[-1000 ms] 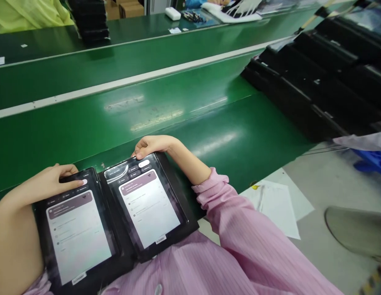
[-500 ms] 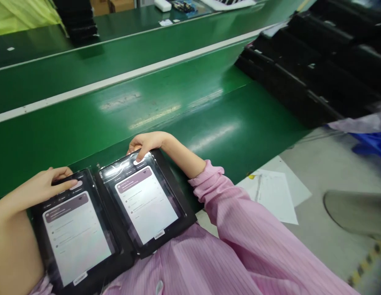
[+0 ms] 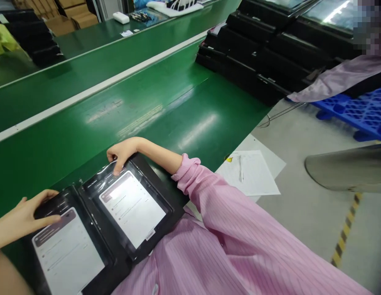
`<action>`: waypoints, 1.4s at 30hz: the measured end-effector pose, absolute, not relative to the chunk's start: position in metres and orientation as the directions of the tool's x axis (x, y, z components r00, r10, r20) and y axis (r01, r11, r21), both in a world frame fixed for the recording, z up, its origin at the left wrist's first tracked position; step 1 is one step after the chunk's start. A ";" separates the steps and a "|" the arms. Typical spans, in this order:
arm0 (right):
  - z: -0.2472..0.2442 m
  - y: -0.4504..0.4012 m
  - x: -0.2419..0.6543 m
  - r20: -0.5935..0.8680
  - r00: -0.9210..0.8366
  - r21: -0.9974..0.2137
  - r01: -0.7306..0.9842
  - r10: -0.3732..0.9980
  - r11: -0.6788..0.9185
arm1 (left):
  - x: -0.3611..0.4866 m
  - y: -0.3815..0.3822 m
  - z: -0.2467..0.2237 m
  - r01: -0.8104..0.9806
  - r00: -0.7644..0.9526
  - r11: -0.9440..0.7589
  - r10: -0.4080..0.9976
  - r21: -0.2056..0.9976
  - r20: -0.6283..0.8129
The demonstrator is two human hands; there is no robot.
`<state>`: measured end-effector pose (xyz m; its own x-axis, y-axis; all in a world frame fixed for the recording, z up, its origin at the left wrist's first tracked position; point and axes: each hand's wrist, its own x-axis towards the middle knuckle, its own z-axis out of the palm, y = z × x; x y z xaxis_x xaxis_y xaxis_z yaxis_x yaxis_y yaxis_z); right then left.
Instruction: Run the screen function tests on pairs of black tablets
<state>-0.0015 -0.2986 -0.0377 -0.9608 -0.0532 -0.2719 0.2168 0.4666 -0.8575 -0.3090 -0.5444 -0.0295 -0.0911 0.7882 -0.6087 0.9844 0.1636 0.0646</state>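
Two black-framed tablets with lit pale screens lie side by side against my body at the edge of the green bench. My left hand (image 3: 39, 213) holds the top of the left tablet (image 3: 75, 254), its thumb lying over the screen and its fingers at the far edge. Around the top edge of the right tablet (image 3: 138, 213) my right hand (image 3: 122, 153) is closed, thumb on the glass and fingers curled, partly hidden, behind. Shiny clear film seems to cover both upper ends. A small white label (image 3: 150, 234) sits at the right tablet's lower edge.
Stacks of black cases (image 3: 254, 53) stand on the green bench (image 3: 178, 106) at the right. A person's sleeve (image 3: 334, 82) reaches in beside them. Paper sheets (image 3: 252, 176), a metal cylinder (image 3: 347, 168) and a blue pallet (image 3: 359, 110) are at the right.
The view has swung rightward, so the bench and stacks appear farther left. Both hands still hold the tablets; the right thumb now rests nearer the upper edge of its pale window.
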 end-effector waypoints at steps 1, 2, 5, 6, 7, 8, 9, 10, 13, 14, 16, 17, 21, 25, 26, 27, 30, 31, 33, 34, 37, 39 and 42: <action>-0.035 -0.306 0.001 -0.253 -0.967 -0.793 0.194 -0.024 0.577 | -0.299 -0.544 -0.027 0.979 -0.099 0.186 0.781 0.078 -0.616; -0.032 -0.312 0.003 -0.240 -0.971 -0.715 0.179 0.004 0.676 | -0.290 -0.544 -0.025 0.974 -0.107 0.207 0.777 0.092 -0.620; -0.030 -0.322 0.007 -0.238 -0.971 -0.542 0.156 0.027 0.826 | -0.271 -0.538 -0.016 0.952 -0.076 0.245 0.771 0.184 -0.633; -0.030 -0.319 0.008 -0.233 -0.972 -0.540 0.160 0.035 0.826 | -0.268 -0.534 -0.013 0.938 -0.055 0.256 0.776 0.235 -0.629; -0.029 -0.314 0.009 -0.213 -0.974 -0.556 0.182 0.073 0.811 | -0.267 -0.531 -0.010 0.920 -0.041 0.270 0.785 0.283 -0.618; -0.028 -0.308 0.011 -0.177 -0.972 -0.567 0.231 0.157 0.791 | -0.268 -0.529 -0.006 0.904 -0.048 0.288 0.803 0.317 -0.593; -0.026 -0.302 0.015 -0.121 -0.952 -0.563 0.299 0.281 0.770 | -0.268 -0.527 -0.003 0.891 -0.081 0.310 0.827 0.333 -0.556; -0.023 -0.298 0.020 -0.045 -0.906 -0.543 0.375 0.420 0.751 | -0.269 -0.526 0.000 0.882 -0.124 0.331 0.851 0.336 -0.511; -0.010 -0.313 0.054 0.198 -0.816 -0.501 0.393 0.544 0.771 | -0.265 -0.530 0.005 0.879 -0.172 0.328 0.895 0.346 -0.411; -0.009 -0.330 0.070 0.225 -0.856 -0.515 0.300 0.465 0.803 | -0.261 -0.533 0.006 0.889 -0.138 0.291 0.907 0.354 -0.398; -0.014 -0.375 0.107 0.230 -0.920 -0.505 0.166 0.318 0.847 | -0.253 -0.538 0.007 0.912 -0.045 0.202 0.915 0.358 -0.400; -0.022 -0.401 0.126 0.229 -0.941 -0.469 0.118 0.249 0.875 | -0.249 -0.540 0.008 0.920 -0.010 0.170 0.911 0.354 -0.412; -0.076 -0.483 0.183 0.318 -0.910 -0.342 0.152 0.266 0.927 | -0.239 -0.544 0.007 0.933 0.028 0.151 0.876 0.328 -0.482; -0.110 -0.507 0.189 0.471 -0.778 -0.313 0.293 0.416 0.903 | -0.237 -0.543 0.003 0.947 0.030 0.131 0.872 0.293 -0.489; -0.111 -0.506 0.185 0.472 -0.761 -0.328 0.317 0.445 0.890 | -0.238 -0.542 0.002 0.950 0.024 0.129 0.877 0.283 -0.480; -0.111 -0.503 0.179 0.462 -0.752 -0.348 0.334 0.470 0.876 | -0.241 -0.541 0.001 0.952 0.014 0.131 0.883 0.276 -0.468; -0.106 -0.492 0.158 0.446 -0.743 -0.381 0.347 0.499 0.857 | -0.254 -0.536 -0.001 0.945 -0.034 0.164 0.910 0.283 -0.414; -0.104 -0.487 0.151 0.449 -0.744 -0.380 0.343 0.496 0.859 | -0.259 -0.535 -0.001 0.939 -0.062 0.187 0.918 0.289 -0.392; -0.103 -0.479 0.139 0.457 -0.743 -0.376 0.337 0.489 0.863 | -0.270 -0.533 -0.002 0.923 -0.131 0.243 0.928 0.300 -0.349; -0.103 -0.475 0.134 0.459 -0.743 -0.376 0.334 0.487 0.864 | -0.274 -0.533 -0.003 0.914 -0.161 0.267 0.931 0.307 -0.329; -0.103 -0.464 0.127 0.426 -0.759 -0.395 0.335 0.493 0.856 | -0.281 -0.534 -0.002 0.897 -0.184 0.286 0.935 0.336 -0.304; -0.101 -0.457 0.129 0.357 -0.786 -0.457 0.324 0.505 0.828 | -0.281 -0.535 0.001 0.899 -0.162 0.279 0.927 0.337 -0.337; -0.093 -0.441 0.133 0.263 -0.794 -0.648 0.276 0.548 0.710 | -0.278 -0.538 0.006 0.913 -0.143 0.284 0.895 0.292 -0.423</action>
